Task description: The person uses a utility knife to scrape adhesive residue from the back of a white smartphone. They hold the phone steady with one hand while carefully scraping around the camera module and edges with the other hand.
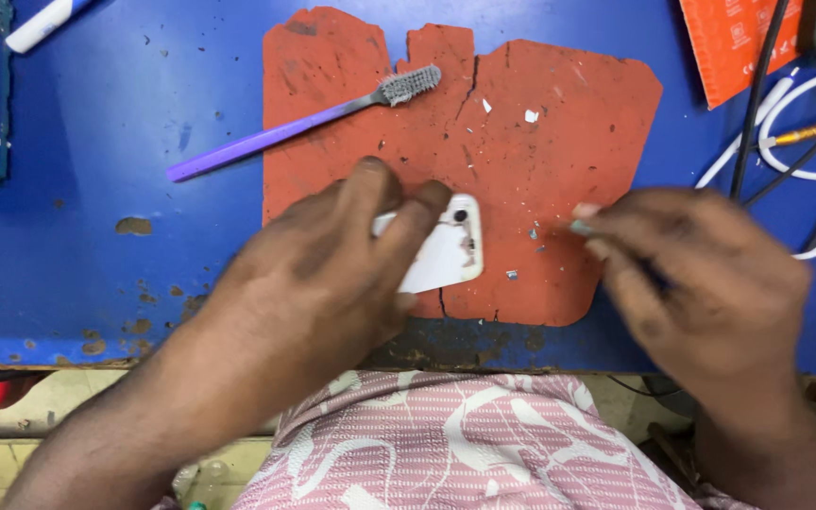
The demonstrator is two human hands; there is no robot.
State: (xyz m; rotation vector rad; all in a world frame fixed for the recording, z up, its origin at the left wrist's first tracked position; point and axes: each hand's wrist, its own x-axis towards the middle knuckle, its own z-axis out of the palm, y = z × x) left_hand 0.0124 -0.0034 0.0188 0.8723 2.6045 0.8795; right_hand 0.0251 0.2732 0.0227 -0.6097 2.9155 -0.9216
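Note:
A white phone (448,253) lies back up on a worn orange mat (540,123), its camera end pointing away from me. My left hand (323,274) covers most of it, fingers pressed over its top edge. To the right, my right hand (701,283) pinches a thin grey tool (582,228) whose tip shows just past my fingertips, a short gap from the phone. Small white and grey chips are scattered on the mat between my hands.
A purple toothbrush (304,123) with dirty bristles lies across the mat's upper left. The blue bench top (106,189) is chipped. White and black cables (786,142) run at the far right, beside an orange packet (729,42). A white marker (44,24) sits at top left.

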